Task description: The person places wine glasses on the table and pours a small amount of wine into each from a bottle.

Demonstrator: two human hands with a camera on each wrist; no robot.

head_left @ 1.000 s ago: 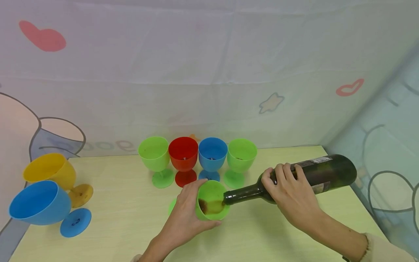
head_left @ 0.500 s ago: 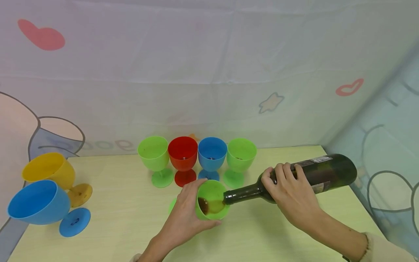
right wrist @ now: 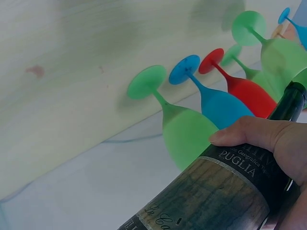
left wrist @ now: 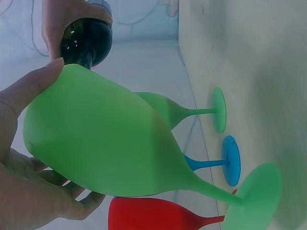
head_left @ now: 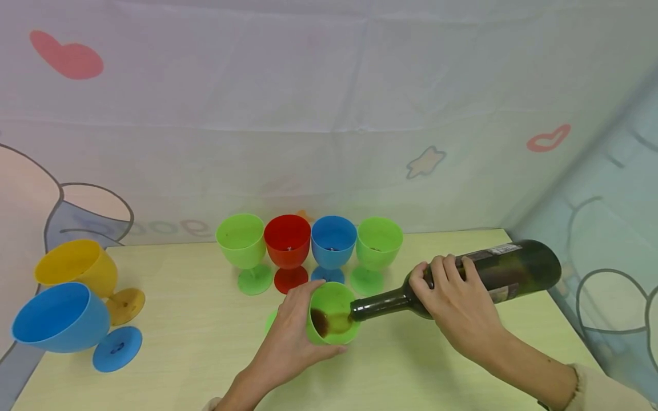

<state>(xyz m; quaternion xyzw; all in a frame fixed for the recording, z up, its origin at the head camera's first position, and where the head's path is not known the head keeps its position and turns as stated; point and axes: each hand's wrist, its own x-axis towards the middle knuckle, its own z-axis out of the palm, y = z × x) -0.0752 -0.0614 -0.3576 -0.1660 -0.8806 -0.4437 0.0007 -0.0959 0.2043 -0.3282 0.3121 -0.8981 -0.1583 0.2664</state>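
My left hand [head_left: 290,337] grips the bowl of a green goblet [head_left: 333,294], with the thumb on the near side and fingers around the far side. The goblet leans toward the bottle, and its stem and foot show in the left wrist view. Dark brown liquid [head_left: 320,323] lies inside the bowl. My right hand [head_left: 457,308] holds a dark wine bottle [head_left: 529,265] around its body near the shoulder. The bottle is tipped nearly level, its mouth at the goblet's rim. Its label [right wrist: 206,191] faces the right wrist camera.
Behind the held goblet stands a row: a green goblet [head_left: 241,242], a red goblet [head_left: 288,245], a blue goblet [head_left: 334,245] and another green goblet [head_left: 379,245]. Yellow [head_left: 77,268] and blue goblets [head_left: 61,319] stand at the table's left. A printed cloth [head_left: 329,114] hangs behind.
The dark patch of liquid in the held goblet has grown larger and darker. Both hands and the bottle have stayed almost still.
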